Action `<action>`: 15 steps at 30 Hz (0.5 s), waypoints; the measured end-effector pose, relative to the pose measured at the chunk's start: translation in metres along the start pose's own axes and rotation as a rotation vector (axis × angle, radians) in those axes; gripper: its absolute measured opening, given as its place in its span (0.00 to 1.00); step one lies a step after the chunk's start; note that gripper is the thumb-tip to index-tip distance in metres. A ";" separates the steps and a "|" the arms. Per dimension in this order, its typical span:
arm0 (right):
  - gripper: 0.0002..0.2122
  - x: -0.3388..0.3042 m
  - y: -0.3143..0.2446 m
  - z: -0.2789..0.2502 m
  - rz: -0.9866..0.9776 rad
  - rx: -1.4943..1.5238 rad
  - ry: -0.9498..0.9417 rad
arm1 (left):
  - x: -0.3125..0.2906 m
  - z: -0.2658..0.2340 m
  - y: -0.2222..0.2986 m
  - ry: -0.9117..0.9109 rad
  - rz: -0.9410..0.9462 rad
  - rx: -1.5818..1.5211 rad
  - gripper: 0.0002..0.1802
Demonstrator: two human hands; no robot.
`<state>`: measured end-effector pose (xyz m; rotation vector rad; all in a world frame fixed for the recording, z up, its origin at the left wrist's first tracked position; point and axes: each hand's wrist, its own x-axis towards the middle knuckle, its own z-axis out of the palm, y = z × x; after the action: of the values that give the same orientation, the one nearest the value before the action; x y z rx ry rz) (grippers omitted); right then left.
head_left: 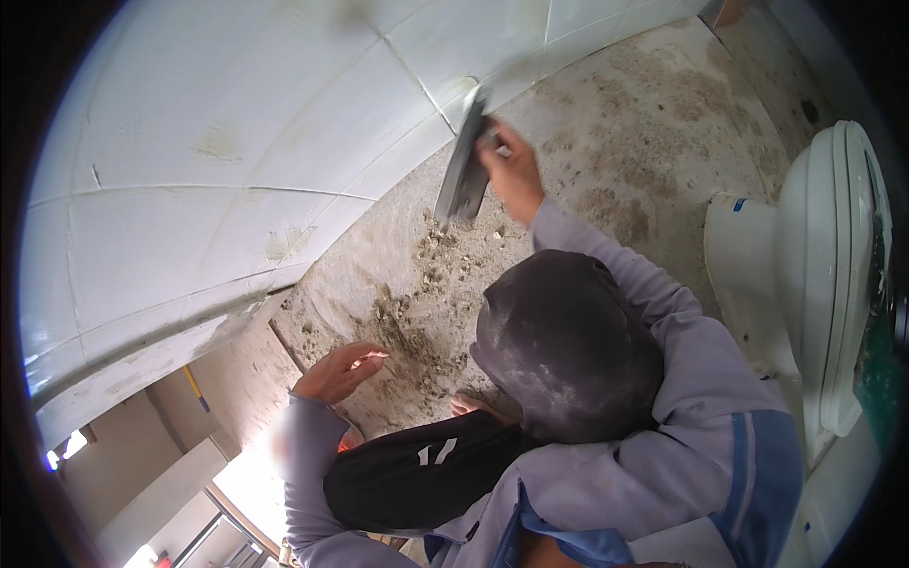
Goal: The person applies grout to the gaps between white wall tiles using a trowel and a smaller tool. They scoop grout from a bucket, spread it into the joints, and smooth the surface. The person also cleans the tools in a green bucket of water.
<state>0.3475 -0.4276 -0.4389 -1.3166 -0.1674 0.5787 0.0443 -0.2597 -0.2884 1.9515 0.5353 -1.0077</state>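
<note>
My right hand [511, 170] grips a flat grey trowel [462, 185] by its back, with the blade tilted. The top end of the trowel is at the foot of the white tiled wall [312, 114], close to a tile joint with a whitish smear. Blur hides whether blade and tile touch. My left hand [341, 374] is held low at the left, its fingers partly stretched with nothing seen in them. Below it is my leg in black cloth with white stripes [417, 473]. A rounded dark, dusty cloth shape [568, 346] hides part of the floor.
Crumbs of dried mortar [431, 275] lie scattered over the dusty concrete floor [625, 133]. A white toilet [824, 275] stands at the right. A tiled ledge [142, 360] runs along the left, with a bright opening beyond it at the lower left.
</note>
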 end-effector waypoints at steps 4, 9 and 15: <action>0.24 0.032 -0.023 -0.001 -0.140 0.036 0.154 | 0.003 -0.003 0.001 0.008 0.019 0.021 0.22; 0.20 -0.013 -0.001 0.028 -0.144 -0.356 -0.445 | 0.020 -0.006 -0.001 -0.030 0.027 -0.025 0.22; 0.19 0.004 -0.028 -0.043 0.173 0.040 -0.077 | 0.019 -0.001 -0.037 -0.049 -0.064 -0.056 0.22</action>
<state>0.3779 -0.4662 -0.4242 -1.2783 -0.1045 0.7766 0.0305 -0.2389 -0.3218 1.8660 0.5955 -1.0675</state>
